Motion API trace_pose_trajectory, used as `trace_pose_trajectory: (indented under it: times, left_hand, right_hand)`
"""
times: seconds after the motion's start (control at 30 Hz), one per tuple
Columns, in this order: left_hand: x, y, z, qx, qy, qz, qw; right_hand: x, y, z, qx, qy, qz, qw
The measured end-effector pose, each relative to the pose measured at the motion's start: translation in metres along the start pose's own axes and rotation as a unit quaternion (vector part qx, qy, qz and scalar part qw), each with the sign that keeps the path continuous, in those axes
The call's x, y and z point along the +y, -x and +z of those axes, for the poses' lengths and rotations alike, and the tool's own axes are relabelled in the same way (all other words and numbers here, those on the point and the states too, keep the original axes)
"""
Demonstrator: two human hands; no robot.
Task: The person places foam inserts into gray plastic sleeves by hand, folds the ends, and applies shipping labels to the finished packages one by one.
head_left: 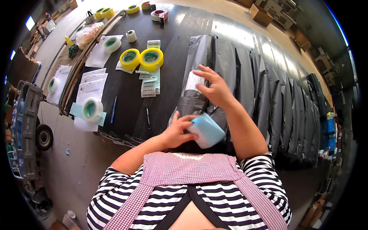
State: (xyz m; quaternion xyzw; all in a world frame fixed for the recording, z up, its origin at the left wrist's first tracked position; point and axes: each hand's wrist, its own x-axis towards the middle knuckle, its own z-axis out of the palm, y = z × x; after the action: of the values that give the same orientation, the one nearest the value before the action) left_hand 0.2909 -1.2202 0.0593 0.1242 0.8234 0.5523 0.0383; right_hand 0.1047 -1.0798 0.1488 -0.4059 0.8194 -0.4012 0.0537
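My left hand (177, 132) is closed on a wad of labels (209, 132) with light blue backing and white faces, held close to my front. My right hand (215, 87) has its fingers spread over the nearest grey plastic mailing bag (197, 51). A white label (194, 81) lies on that bag, and my right fingertips are at its right edge. Whether they touch it is hard to tell. The bag lies lengthwise, away from me, at the left end of a row of similar bags.
The row of wrapped bags (270, 88) stretches right along the black table (126, 111). Two yellow tape rolls (151, 57) sit beside strips of barcode labels (148, 87). Further left are printed sheets (90, 86), a clear tape roll (92, 109), a blue pen (114, 109) and another pen (148, 114).
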Motion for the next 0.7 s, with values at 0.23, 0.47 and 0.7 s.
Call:
trace_pose_trajectory:
  times: [0.23,0.47,0.7]
  left_hand:
    - [0.023,-0.019,-0.02,0.178,0.516,-0.152,0.824]
    - [0.029,-0.009,-0.016,0.022,0.365,-0.042,0.93]
    - [0.031,-0.008,-0.003,0.112,0.346,-0.079,0.928]
  right_hand:
    - [-0.067,0.115,-0.011,-0.017,0.151,-0.252,0.956]
    - [-0.028,0.122,0.011,0.119,-0.074,-0.053,0.989]
    - [-0.03,0.127,0.006,0.115,0.053,-0.099,0.987]
